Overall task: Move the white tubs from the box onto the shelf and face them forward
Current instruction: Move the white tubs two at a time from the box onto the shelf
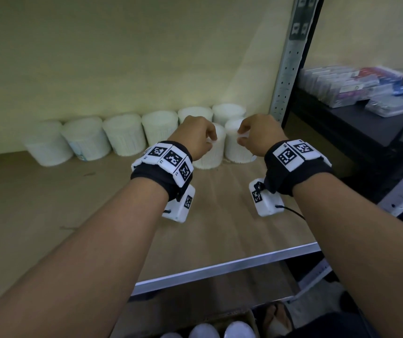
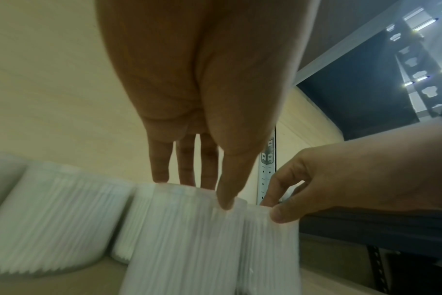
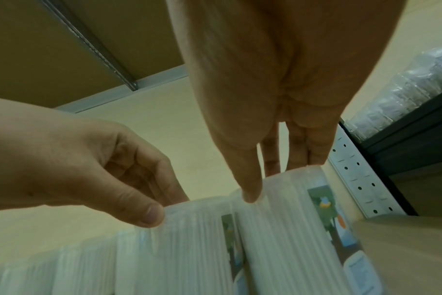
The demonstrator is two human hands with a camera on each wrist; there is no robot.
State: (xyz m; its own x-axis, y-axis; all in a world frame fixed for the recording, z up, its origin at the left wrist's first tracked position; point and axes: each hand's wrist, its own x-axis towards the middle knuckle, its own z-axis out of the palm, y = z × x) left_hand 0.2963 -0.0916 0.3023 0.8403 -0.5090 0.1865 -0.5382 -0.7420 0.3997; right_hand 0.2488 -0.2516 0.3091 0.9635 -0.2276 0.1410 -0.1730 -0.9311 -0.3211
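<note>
Two white ribbed tubs stand side by side on the wooden shelf [image 1: 73, 215], just in front of a back row of several white tubs [image 1: 125, 135] along the wall. My left hand [image 1: 207, 140] grips the left front tub [image 1: 210, 157] by its top rim, thumb in front and fingers behind [image 2: 187, 239]. My right hand [image 1: 242, 137] grips the right front tub [image 1: 237, 150] the same way. In the right wrist view a coloured label [image 3: 326, 209] shows on the right front tub [image 3: 285, 239]. More white tubs [image 1: 205, 330] sit in the cardboard box [image 1: 232, 314] below the shelf.
A perforated metal upright [image 1: 290, 57] stands just right of the tubs. Beyond it a dark shelf [image 1: 342, 128] carries wrapped packages [image 1: 354, 86]. The shelf's metal front edge [image 1: 220, 267] runs below my forearms. Bare board lies in front of the back row at the left.
</note>
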